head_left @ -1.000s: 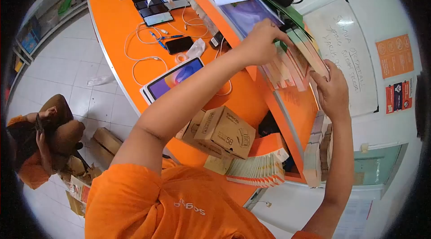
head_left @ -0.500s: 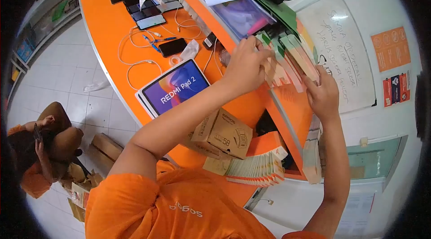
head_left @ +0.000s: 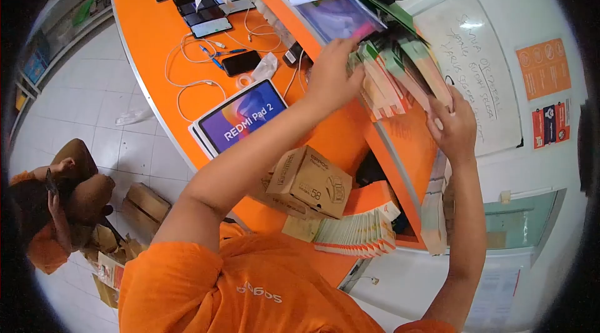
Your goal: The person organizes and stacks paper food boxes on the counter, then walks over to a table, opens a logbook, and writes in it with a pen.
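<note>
A row of thin packs [head_left: 381, 83] with green, orange and white edges stands on the raised orange shelf; I cannot tell whether they are boxes or booklets. My left hand [head_left: 335, 73] is closed at the row's left side, with the thumb against the packs and some fingertips hidden behind them. On the right, my right hand [head_left: 455, 123] curls its fingers round the near ends of the longer packs. Just beyond the left hand, a translucent purple folder [head_left: 331, 17] leans with a green folder behind it.
Below the shelf stand a brown cardboard box [head_left: 310, 186], a fanned row of similar packs [head_left: 356, 233] and a tablet box [head_left: 240, 117]. Phones [head_left: 211, 28] and white cables lie on the orange desk [head_left: 147, 26]. A whiteboard [head_left: 469, 70] is behind; another person [head_left: 65, 201] sits at left.
My left hand has shifted slightly left and up along the row. My right hand has moved a little right and down, and the packs between them stand apart differently.
</note>
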